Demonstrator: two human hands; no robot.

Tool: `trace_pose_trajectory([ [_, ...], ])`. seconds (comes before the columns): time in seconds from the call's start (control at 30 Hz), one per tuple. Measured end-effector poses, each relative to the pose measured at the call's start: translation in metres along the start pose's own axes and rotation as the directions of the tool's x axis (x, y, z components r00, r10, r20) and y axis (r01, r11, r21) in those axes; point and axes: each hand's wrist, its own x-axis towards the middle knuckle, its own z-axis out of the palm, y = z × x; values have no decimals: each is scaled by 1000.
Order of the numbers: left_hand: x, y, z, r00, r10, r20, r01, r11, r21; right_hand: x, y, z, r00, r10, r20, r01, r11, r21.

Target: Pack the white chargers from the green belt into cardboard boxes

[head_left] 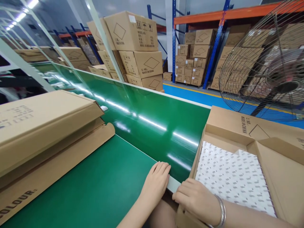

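Observation:
My left hand point(158, 177) rests on the pale metal rail point(174, 184) between the green tabletop point(95, 180) and the conveyor; its fingers are together and bent over the rail. Beside it, on the right, my right hand point(196, 196), with a silver bangle at the wrist, has its fingers curled over the near edge of an open carton point(232, 142); the fingertips are hidden. White small boxes with a grey print point(232, 177) lie packed inside that carton. The two hands are close but apart.
A green conveyor belt point(152, 117) runs away to the upper left, with a small white item point(104, 108) on it. Flattened cartons point(47, 110) lie at the left. Stacked cartons point(147, 63) stand beyond the belt. A large fan point(287, 85) stands at the right.

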Motion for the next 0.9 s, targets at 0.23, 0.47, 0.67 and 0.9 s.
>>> trace_pose_trajectory([
  [0.23, -4, -1, 9, 1000, -25, 0, 24, 992, 124, 0, -1, 2, 999, 31, 27, -28, 993, -118],
  [0.47, -4, 0, 7, 999, -41, -3, 41, 989, 143, 0, -2, 4, 996, 59, 67, -49, 989, -140],
  [0.67, -4, -1, 7, 1000, -12, -27, 15, 991, 136, 0, -2, 1, 993, 64, 100, -51, 991, -126],
  [0.9, -5, -4, 10, 999, 11, -49, -5, 991, 131, 1, -1, 1, 988, 77, 134, -64, 993, -97],
])
